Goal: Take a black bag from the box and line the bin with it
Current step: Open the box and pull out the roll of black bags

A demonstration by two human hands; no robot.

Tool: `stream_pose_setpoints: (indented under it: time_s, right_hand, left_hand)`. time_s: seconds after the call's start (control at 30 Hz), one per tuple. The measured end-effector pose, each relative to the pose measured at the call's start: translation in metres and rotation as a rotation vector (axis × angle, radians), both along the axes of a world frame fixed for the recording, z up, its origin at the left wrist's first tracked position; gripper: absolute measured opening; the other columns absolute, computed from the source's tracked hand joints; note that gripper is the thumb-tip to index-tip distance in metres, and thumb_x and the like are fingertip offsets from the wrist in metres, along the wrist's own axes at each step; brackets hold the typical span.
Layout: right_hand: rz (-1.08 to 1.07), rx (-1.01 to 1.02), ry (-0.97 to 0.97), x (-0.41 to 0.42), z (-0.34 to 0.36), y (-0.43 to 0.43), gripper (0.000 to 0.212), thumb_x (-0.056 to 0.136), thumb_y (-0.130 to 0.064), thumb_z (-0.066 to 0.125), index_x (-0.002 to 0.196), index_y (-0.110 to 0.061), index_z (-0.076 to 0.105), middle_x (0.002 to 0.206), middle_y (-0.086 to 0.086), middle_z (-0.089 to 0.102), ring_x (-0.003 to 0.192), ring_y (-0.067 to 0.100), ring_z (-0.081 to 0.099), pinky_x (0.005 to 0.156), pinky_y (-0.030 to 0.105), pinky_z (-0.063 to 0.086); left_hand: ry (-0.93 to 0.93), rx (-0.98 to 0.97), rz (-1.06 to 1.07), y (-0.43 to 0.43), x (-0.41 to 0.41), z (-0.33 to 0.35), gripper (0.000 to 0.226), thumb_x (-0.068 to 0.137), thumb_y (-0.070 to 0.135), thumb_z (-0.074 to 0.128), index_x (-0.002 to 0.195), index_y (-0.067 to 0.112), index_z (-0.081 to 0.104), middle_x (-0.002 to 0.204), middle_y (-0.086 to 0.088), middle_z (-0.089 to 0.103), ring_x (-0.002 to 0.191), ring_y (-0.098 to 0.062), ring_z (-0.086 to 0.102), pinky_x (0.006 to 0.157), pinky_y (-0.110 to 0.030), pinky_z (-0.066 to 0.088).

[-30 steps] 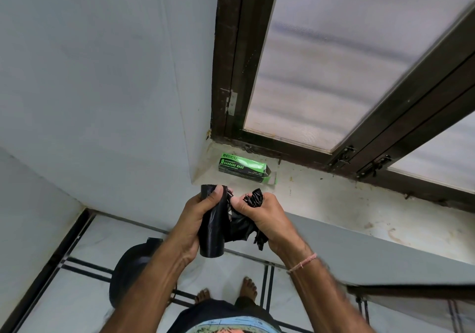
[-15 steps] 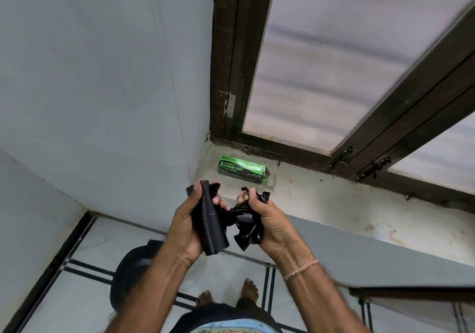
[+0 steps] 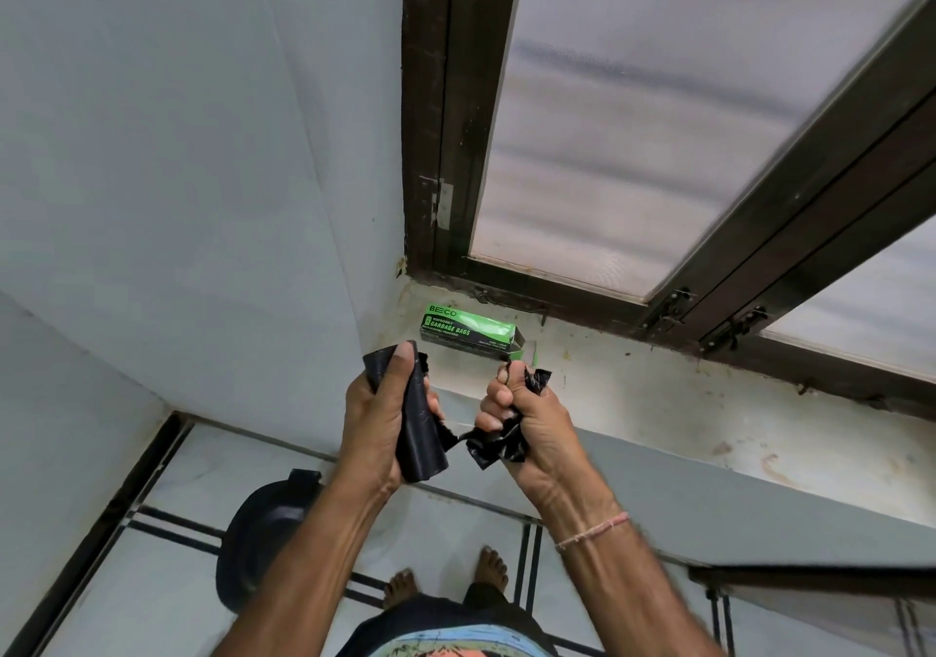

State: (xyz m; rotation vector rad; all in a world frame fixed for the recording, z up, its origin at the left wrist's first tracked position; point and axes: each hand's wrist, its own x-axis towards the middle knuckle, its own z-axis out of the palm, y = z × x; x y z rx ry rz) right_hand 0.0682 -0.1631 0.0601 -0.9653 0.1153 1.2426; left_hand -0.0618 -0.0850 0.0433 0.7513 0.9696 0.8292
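My left hand [image 3: 377,418] grips a roll of black bags [image 3: 418,433], held nearly upright in front of the sill. My right hand [image 3: 521,421] is clenched on a crumpled black bag [image 3: 499,446] pulled off the roll; only a thin strip of plastic still joins the two. The green garbage bag box [image 3: 468,329] lies on the window sill just beyond my hands, its right end flap open. The black bin [image 3: 263,540] stands on the floor below my left forearm, which hides part of it.
A stained window sill [image 3: 709,403] runs to the right under a dark-framed window [image 3: 658,139]. A pale wall [image 3: 177,175] fills the left. My bare feet [image 3: 445,580] stand on the tiled floor [image 3: 152,595].
My hands have drawn apart: the right hand moved right with the crumpled bag, stretching the plastic between it and the roll to a thin strip. The roll tilted slightly.
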Motion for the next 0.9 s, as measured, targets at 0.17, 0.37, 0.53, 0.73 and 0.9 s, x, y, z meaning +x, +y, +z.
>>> stream_pose_setpoints:
  time_s: [0.17, 0.37, 0.53, 0.73, 0.9]
  right_hand:
    - [0.119, -0.062, -0.099, 0.011, 0.003, -0.001, 0.022, 0.108, -0.020, 0.051, 0.089, -0.011, 0.053, 0.059, -0.001, 0.047, 0.044, 0.006, 0.035, 0.039, 0.018, 0.034]
    - [0.053, -0.193, -0.234, 0.079, 0.001, -0.031, 0.011, 0.106, -0.020, 0.054, 0.098, -0.013, 0.054, 0.061, -0.003, 0.054, 0.047, 0.005, 0.040, 0.040, 0.017, 0.034]
    - [0.344, -0.150, -0.406, 0.063, -0.007, -0.025, 0.022, 0.099, -0.033, 0.067, 0.100, -0.011, 0.061, 0.070, -0.004, 0.054, 0.057, 0.007, 0.045, 0.053, 0.020, 0.044]
    - [0.572, -0.097, -0.662, 0.076, -0.003, -0.024, 0.058, 0.085, -0.061, 0.075, 0.116, -0.014, 0.062, 0.094, 0.000, 0.067, 0.076, 0.008, 0.060, 0.070, 0.025, 0.054]
    - [0.475, -0.056, -0.641, 0.086, -0.013, -0.023, 0.034, 0.091, -0.036, 0.078, 0.122, -0.029, 0.067, 0.099, 0.005, 0.073, 0.063, 0.003, 0.053, 0.062, 0.021, 0.047]
  left_hand:
    - [0.076, 0.080, 0.010, -0.005, 0.020, -0.001, 0.037, 0.091, 0.047, 0.071, 0.092, 0.011, 0.063, 0.069, -0.009, 0.065, 0.058, -0.022, 0.062, 0.064, -0.037, 0.056]
    - [0.214, 0.148, 0.119, 0.007, 0.012, -0.003, 0.039, 0.093, 0.051, 0.067, 0.099, 0.012, 0.064, 0.069, -0.004, 0.067, 0.064, -0.020, 0.066, 0.065, -0.037, 0.059]
    - [0.112, 0.055, 0.028, -0.011, 0.063, -0.004, 0.034, 0.091, 0.044, 0.072, 0.096, 0.012, 0.063, 0.072, -0.006, 0.069, 0.060, -0.020, 0.065, 0.065, -0.037, 0.058]
    - [-0.165, -0.156, 0.130, -0.002, 0.099, 0.006, 0.028, 0.073, 0.016, 0.083, 0.094, 0.009, 0.065, 0.073, -0.008, 0.069, 0.064, -0.019, 0.067, 0.064, -0.034, 0.061]
    - [-0.148, -0.207, 0.180, 0.002, 0.118, -0.003, 0.036, 0.069, 0.025, 0.084, 0.097, 0.011, 0.065, 0.081, -0.008, 0.071, 0.076, -0.019, 0.067, 0.072, -0.035, 0.060]
